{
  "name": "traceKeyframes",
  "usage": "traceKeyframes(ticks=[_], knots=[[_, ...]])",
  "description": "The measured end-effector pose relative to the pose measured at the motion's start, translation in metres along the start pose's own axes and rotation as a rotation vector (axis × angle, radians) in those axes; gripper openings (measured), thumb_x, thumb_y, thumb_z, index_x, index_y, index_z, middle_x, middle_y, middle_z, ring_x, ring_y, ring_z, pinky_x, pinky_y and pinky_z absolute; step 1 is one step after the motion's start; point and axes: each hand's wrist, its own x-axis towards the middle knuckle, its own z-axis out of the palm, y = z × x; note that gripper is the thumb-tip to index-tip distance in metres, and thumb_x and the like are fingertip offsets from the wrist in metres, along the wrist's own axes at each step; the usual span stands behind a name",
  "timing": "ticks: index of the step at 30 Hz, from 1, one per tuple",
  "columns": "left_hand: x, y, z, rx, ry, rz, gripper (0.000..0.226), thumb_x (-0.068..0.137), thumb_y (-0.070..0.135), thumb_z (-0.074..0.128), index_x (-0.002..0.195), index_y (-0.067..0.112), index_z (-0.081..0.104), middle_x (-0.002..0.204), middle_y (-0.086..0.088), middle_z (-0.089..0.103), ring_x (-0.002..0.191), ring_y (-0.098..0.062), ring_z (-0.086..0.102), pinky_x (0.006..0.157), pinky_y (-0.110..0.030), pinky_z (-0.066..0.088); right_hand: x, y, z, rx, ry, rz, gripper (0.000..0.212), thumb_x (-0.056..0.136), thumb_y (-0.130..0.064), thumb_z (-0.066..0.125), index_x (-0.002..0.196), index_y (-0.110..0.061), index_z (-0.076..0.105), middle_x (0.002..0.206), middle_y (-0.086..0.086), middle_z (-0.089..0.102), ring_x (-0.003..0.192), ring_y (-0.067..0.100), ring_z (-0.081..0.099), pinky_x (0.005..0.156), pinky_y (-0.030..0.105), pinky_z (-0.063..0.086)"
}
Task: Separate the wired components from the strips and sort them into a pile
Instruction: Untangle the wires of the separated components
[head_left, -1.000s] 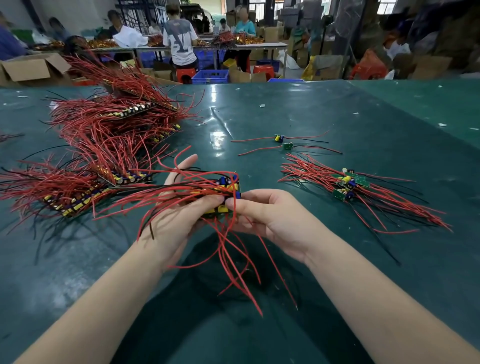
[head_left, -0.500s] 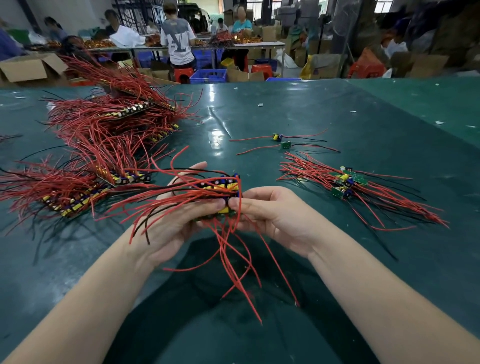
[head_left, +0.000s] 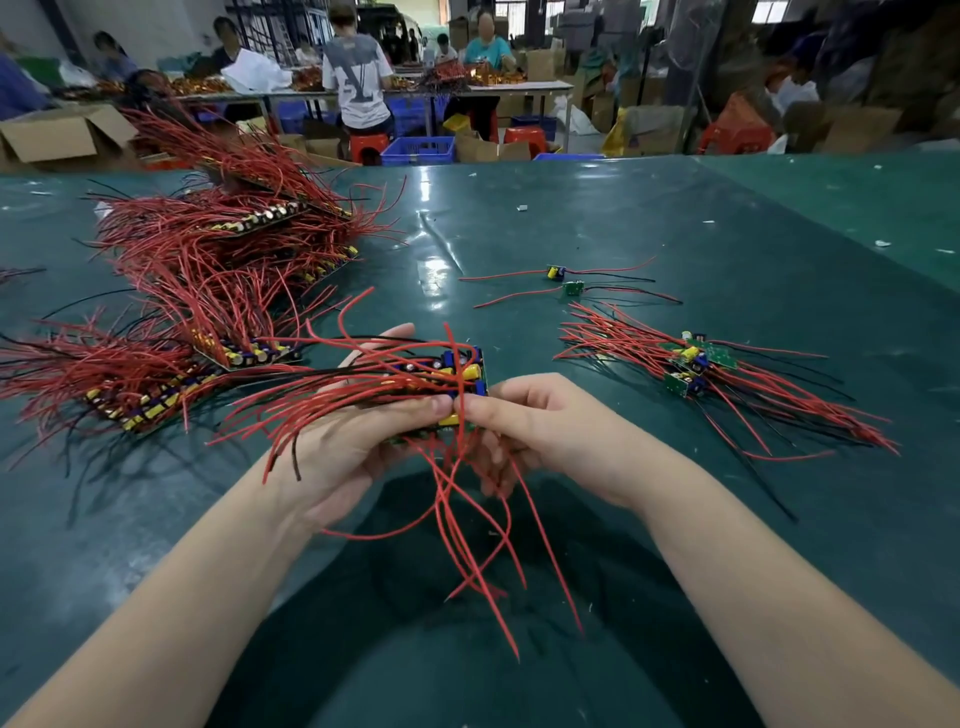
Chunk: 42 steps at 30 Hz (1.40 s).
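My left hand (head_left: 358, 441) grips a strip of small circuit boards (head_left: 457, 369) with red and black wires fanning out left and down. Thumb and fingers of my right hand (head_left: 535, 421) pinch the strip's near right end, at a yellow part (head_left: 450, 419). On the table to the right lies a pile of separated wired components (head_left: 691, 369). Two single components (head_left: 563, 280) lie beyond it. A heap of unseparated strips (head_left: 218, 270) covers the table's left side.
The green table (head_left: 779, 260) runs to a far edge. Behind it stand cardboard boxes (head_left: 62, 135), blue crates (head_left: 418, 150), red stools and other tables with several people at work. My dark-clothed lap fills the bottom centre.
Both hands have stayed together on the strip, and the strip has tilted a little. The thumbs have closed in on its near right end. The piles on the table have not moved.
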Motion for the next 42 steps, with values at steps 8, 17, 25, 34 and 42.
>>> traceKeyframes(ticks=[8, 17, 25, 34, 42], knots=[[0.0005, -0.0028, -0.0065, -0.139, -0.117, 0.072, 0.031, 0.050, 0.025, 0.086, 0.080, 0.028, 0.080, 0.089, -0.001, 0.076, 0.082, -0.014, 0.072, 0.073, -0.026, 0.059, -0.0027, -0.0026, -0.0004, 0.024, -0.093, -0.026, 0.041, 0.078, -0.041, 0.059, 0.083, 0.000, 0.059, 0.049, 0.000, 0.050, 0.041, 0.012, 0.047, 0.040, 0.018, 0.035], [0.0012, -0.0040, -0.0107, -0.144, -0.123, 0.072, 0.051, 0.037, 0.033, 0.095, 0.084, 0.021, 0.080, 0.093, -0.003, 0.076, 0.085, -0.014, 0.073, 0.071, -0.023, 0.058, -0.0025, -0.0015, 0.0004, 0.023, -0.084, -0.016, 0.032, 0.078, -0.044, 0.060, 0.063, -0.015, 0.063, 0.046, 0.001, 0.053, 0.036, 0.013, 0.047, 0.037, 0.016, 0.034], [-0.0003, -0.0016, -0.0085, -0.183, -0.108, 0.070, 0.056, 0.029, 0.037, 0.097, 0.082, 0.028, 0.080, 0.089, 0.000, 0.076, 0.082, -0.009, 0.072, 0.068, -0.018, 0.055, -0.0004, 0.0005, 0.0017, 0.051, -0.020, 0.008, 0.037, 0.082, -0.040, 0.062, 0.052, -0.019, 0.061, 0.046, 0.000, 0.042, 0.035, 0.006, 0.037, 0.038, 0.013, 0.026], [-0.0011, -0.0001, -0.0075, -0.242, -0.115, 0.052, 0.058, 0.029, 0.033, 0.097, 0.083, 0.022, 0.080, 0.089, -0.002, 0.076, 0.079, -0.010, 0.073, 0.065, -0.017, 0.055, 0.0007, 0.0025, 0.0039, 0.172, -0.055, -0.008, 0.030, 0.079, -0.034, 0.061, 0.054, -0.018, 0.061, 0.053, 0.006, 0.041, 0.036, 0.006, 0.035, 0.038, 0.015, 0.025], [-0.0029, -0.0011, -0.0029, -0.269, -0.047, -0.015, 0.020, 0.060, 0.010, 0.066, 0.072, 0.016, 0.080, 0.081, -0.003, 0.076, 0.069, -0.012, 0.072, 0.058, -0.017, 0.055, -0.0011, 0.0025, 0.0032, 0.235, -0.099, -0.014, 0.024, 0.082, -0.030, 0.058, 0.069, -0.010, 0.052, 0.049, -0.002, 0.053, 0.037, 0.004, 0.038, 0.040, 0.016, 0.025]])
